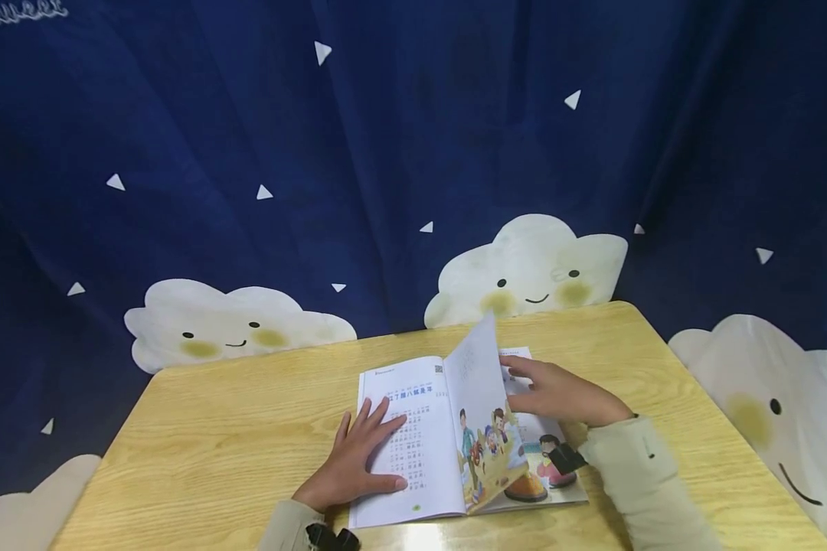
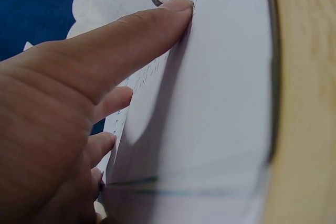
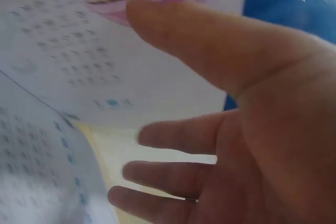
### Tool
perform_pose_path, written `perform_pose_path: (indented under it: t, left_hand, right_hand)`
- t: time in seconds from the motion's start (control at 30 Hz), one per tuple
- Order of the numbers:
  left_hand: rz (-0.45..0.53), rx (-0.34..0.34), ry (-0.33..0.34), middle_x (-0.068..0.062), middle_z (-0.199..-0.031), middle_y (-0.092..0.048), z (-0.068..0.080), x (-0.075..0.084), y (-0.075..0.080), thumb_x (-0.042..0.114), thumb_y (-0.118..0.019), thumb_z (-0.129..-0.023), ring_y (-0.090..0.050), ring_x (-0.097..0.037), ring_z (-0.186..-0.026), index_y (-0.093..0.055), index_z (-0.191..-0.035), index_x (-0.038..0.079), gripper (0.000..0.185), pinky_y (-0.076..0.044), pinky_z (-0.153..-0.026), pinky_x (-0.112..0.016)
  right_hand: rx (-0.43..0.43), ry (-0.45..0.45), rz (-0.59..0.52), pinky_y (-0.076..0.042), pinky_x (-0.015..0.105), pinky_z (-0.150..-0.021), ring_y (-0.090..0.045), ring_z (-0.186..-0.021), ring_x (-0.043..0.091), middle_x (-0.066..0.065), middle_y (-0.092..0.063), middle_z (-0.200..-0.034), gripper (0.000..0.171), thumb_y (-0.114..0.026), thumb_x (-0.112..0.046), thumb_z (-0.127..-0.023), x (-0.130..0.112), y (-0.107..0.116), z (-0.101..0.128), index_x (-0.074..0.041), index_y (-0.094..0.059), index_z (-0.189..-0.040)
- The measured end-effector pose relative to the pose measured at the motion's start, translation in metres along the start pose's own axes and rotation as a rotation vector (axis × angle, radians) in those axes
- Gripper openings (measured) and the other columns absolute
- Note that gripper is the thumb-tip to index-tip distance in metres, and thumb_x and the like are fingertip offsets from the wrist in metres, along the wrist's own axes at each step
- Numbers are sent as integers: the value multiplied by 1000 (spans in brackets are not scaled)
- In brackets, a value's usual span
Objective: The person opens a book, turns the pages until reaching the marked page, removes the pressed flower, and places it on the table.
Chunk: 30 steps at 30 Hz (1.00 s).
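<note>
An open picture book (image 1: 413, 451) lies on a light wooden table (image 1: 234, 428). My left hand (image 1: 361, 451) rests flat on the left page of printed text, fingers spread; in the left wrist view its fingers (image 2: 142, 35) press the white page (image 2: 220, 103). One page (image 1: 478, 398) stands half turned above the spine, coloured drawings on its lower part. My right hand (image 1: 558, 394) lies over the right page with straight fingers, behind that lifted page. The right wrist view shows its fingers (image 3: 178, 135) loosely extended beside the printed page (image 3: 63, 66); whether they touch it is unclear.
A dark blue curtain (image 1: 413, 153) with smiling clouds and small triangles hangs right behind the table. The table's far right corner (image 1: 627, 310) and right edge are in view. Bare wood surrounds the book on the left and far side.
</note>
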<state>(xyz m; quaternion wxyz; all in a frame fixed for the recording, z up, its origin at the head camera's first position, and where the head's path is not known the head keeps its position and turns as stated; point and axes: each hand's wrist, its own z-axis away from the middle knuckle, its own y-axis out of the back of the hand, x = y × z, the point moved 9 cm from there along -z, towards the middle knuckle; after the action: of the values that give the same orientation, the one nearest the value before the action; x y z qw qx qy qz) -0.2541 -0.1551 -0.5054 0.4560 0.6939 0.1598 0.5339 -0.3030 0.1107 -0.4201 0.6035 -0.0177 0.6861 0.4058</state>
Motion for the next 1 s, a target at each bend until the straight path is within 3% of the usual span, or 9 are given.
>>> perform_pose_path:
  t: [0.13,0.3,0.57,0.73,0.87,1.0]
  left_hand:
    - [-12,7,-5,-6,-161,-13,1,0,2,63,-72,-73,2,-34,-147,-38,-149,30,89,8,-111,-58]
    - [-19,13,-24,-6,-161,-13,0,2,3,62,-73,-73,1,-35,-147,-39,-149,28,89,7,-111,-60]
    - [-46,13,-38,-5,-161,-12,-2,3,3,64,-71,-74,1,-33,-147,-38,-149,28,90,7,-111,-59]
    - [-34,15,-51,-5,-161,-9,-5,2,3,57,-72,-77,0,-32,-147,-37,-150,22,88,7,-112,-58]
    - [108,112,-20,-9,-161,-6,-6,-1,11,38,-54,-96,-6,-31,-147,-25,-154,11,70,3,-113,-57]
    - [404,263,80,-15,-161,-9,0,-12,18,28,-24,-107,-7,-33,-147,-17,-154,5,53,-1,-114,-56]
  right_hand:
    - [-81,30,36,-41,52,-99,-48,-125,32,9,-51,-139,66,-67,-41,-89,-8,-23,-7,-10,-45,-143]
    - [-87,48,182,-36,53,-105,-44,-130,33,13,-51,-139,71,-65,-51,-87,-17,-43,-14,-2,-50,-137]
    - [-96,-23,292,-15,68,-108,-33,-138,39,22,-39,-147,74,-64,-56,-85,-21,-65,-17,-4,-52,-137]
    - [-100,-58,316,-9,68,-109,-31,-139,39,21,-38,-149,74,-66,-53,-85,-22,-74,-16,-3,-50,-138]
    - [-105,-51,312,-7,68,-109,-28,-140,39,21,-36,-150,75,-69,-48,-85,-24,-80,-16,-1,-49,-139]
    - [-114,-44,300,-5,66,-110,-24,-143,37,15,-33,-154,77,-70,-48,-83,-22,-89,-18,-2,-47,-141]
